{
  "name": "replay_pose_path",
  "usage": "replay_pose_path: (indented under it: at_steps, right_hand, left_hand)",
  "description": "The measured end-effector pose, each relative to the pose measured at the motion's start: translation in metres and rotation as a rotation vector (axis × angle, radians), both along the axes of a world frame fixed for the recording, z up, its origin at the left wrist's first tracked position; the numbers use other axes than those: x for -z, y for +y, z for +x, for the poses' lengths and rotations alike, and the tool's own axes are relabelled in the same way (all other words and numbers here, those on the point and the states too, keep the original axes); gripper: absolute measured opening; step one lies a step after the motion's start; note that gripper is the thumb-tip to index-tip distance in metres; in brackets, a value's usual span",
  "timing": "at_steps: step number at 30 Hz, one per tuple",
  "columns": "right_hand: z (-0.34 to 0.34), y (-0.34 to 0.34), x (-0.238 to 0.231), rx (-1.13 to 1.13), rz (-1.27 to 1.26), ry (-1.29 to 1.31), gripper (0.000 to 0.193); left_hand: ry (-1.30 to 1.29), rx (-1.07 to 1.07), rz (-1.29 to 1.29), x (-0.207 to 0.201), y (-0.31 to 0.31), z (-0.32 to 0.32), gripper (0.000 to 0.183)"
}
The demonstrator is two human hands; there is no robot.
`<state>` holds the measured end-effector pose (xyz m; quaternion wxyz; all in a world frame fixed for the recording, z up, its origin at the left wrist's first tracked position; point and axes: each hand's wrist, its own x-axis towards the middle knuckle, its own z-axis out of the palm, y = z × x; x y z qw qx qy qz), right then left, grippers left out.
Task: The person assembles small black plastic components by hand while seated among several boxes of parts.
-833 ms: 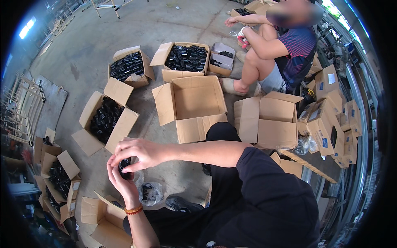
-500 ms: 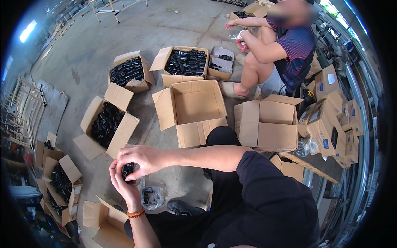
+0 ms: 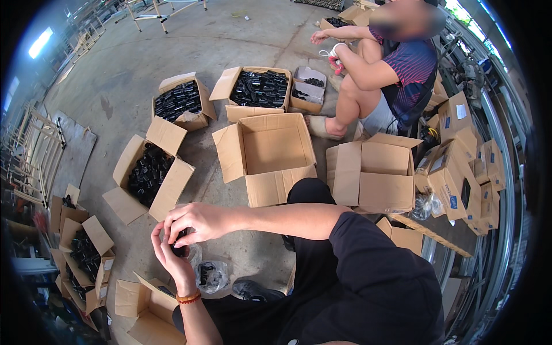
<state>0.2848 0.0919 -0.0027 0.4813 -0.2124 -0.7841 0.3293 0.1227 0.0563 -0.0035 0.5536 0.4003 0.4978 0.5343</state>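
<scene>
A small black part, mostly hidden by fingers, is held between my two hands in front of me. My left hand, with a beaded bracelet at its wrist, is closed round it from below and the left. My right hand reaches across from the right, its fingers closed on the part's upper side. Just beyond the hands stands an open cardboard box of black parts. Beside my left wrist, a clear plastic bag with dark pieces inside lies on the floor.
An open cardboard box with nothing in it stands ahead. Behind it are two boxes of black parts. A co-worker sits at the far right. Stacked cartons stand at the right, more boxes of parts at the left.
My right hand's fingers have shifted over the black part, covering more of it, and the round opening on its end no longer shows. Both arms stay nearly in place.
</scene>
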Motion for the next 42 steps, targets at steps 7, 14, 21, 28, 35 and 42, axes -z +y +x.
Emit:
replay_pose_path:
  at_steps: [7, 14, 21, 28, 35, 42]
  right_hand:
    - [0.000, -0.004, -0.011, -0.011, -0.056, 0.016, 0.018]
    - [0.009, -0.005, -0.015, -0.027, -0.321, -0.231, 0.025]
    - [0.044, -0.020, 0.001, -0.117, -0.126, -0.135, 0.024]
    - [0.068, -0.055, -0.011, 0.057, -0.552, -0.180, 0.019]
    - [0.044, -0.049, 0.010, 0.025, -0.285, -0.019, 0.016]
    - [0.034, -0.054, 0.008, 0.078, -0.346, -0.021, 0.023]
  left_hand:
    - [-0.017, 0.012, 0.000, -0.003, -0.003, 0.002, 0.028]
    - [0.008, 0.053, -0.061, 0.003, -0.004, 0.001, 0.027]
    - [0.023, 0.276, -0.119, 0.006, -0.020, 0.015, 0.026]
    - [-0.035, 0.454, -0.043, 0.003, -0.034, 0.033, 0.028]
    - [0.012, 0.369, -0.055, 0.004, -0.030, 0.022, 0.028]
    - [0.032, 0.315, -0.097, 0.008, -0.033, 0.017, 0.029]
